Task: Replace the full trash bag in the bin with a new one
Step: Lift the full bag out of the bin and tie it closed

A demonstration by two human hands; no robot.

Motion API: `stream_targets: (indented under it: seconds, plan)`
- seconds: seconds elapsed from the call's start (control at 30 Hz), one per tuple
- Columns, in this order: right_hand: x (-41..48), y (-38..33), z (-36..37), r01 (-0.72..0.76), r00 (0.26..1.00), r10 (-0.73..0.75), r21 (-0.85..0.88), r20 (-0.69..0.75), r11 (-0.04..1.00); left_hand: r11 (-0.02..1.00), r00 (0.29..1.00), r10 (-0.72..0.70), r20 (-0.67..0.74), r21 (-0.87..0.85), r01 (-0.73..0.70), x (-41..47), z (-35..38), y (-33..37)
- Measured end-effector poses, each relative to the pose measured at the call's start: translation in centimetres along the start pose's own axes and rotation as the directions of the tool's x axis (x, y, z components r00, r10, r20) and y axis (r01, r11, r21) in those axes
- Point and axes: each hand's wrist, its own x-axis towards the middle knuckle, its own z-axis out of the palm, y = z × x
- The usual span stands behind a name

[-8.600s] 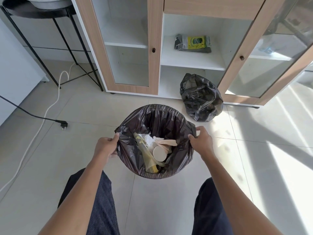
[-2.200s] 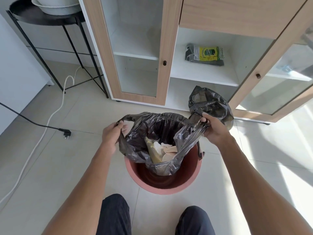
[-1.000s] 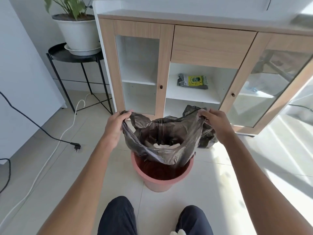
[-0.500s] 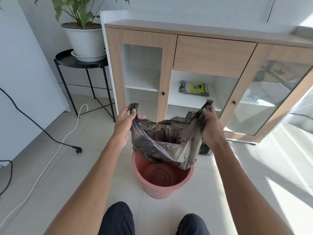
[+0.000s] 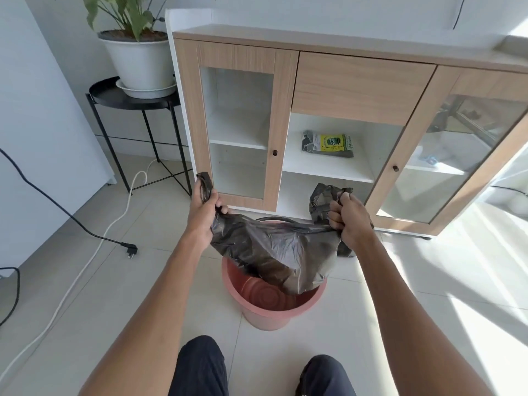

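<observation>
In the head view, the left hand (image 5: 204, 214) has its fingers curled tight round one top corner of the black trash bag (image 5: 274, 252). The right hand (image 5: 350, 221) is clenched on the opposite corner, so the bag's top edge is stretched between the two fists. The body of the bag sags below and between them, hanging over the open mouth of the pink bin (image 5: 273, 312). Another black bag (image 5: 319, 200) lies on the floor behind the right hand, by the cabinet (image 5: 363, 87).

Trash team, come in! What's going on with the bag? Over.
Hands: left hand and right hand gripping bag. Bag lifted, bottom at bin mouth. Behind, other bag, not blocking.
</observation>
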Motion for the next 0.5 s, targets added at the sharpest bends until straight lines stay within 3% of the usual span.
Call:
stream_targets:
  seconds: [0.13,0.27,0.5]
  plan:
    - [0.2,1.8,1.5,-0.022,0.999,0.031,-0.329,0.023,0.944,0.963,0.998,-0.060,0.018,0.264,0.054,0.3,0.7,-2.2]
    - [0.0,3.4,1.8,-0.001,0.994,0.058,-0.507,0.097,0.862,0.934,0.987,-0.145,0.067,0.339,0.114,-0.5,1.4,-3.0]
    - [-1.0,5.8,2.0,0.117,0.984,-0.034,-0.494,0.174,0.861,0.886,0.974,-0.223,0.033,0.424,0.188,-1.6,2.8,-4.9]
